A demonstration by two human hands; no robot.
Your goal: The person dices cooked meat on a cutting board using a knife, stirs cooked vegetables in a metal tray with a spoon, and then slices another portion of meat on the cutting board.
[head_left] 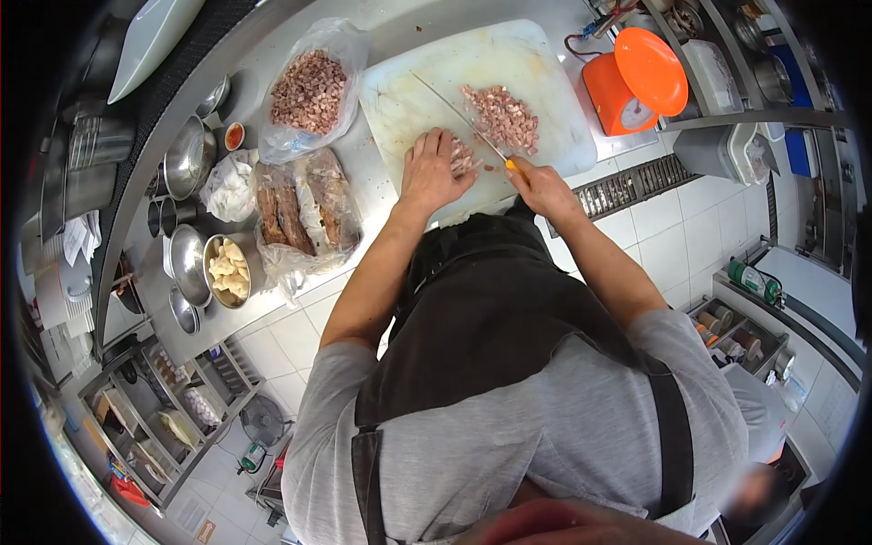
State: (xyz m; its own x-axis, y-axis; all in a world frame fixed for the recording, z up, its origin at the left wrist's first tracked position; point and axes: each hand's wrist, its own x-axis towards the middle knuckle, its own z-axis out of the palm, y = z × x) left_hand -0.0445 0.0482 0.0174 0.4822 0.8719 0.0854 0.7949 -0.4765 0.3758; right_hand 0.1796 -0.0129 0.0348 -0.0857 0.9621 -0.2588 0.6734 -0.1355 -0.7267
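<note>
My right hand is wrapped round the yellow handle of a kitchen knife, whose long blade slants across a white cutting board. Under the curled fingers of my left hand lies a small portion of meat, held against the board just left of the blade. To the right of the blade sits a loose heap of diced meat. The underside of the held meat and my left fingertips are partly hidden.
Left of the board are a plastic bag of diced meat, wrapped dark meat pieces, a pot of pale chunks and steel bowls. An orange scale stands right. Another person is at lower right.
</note>
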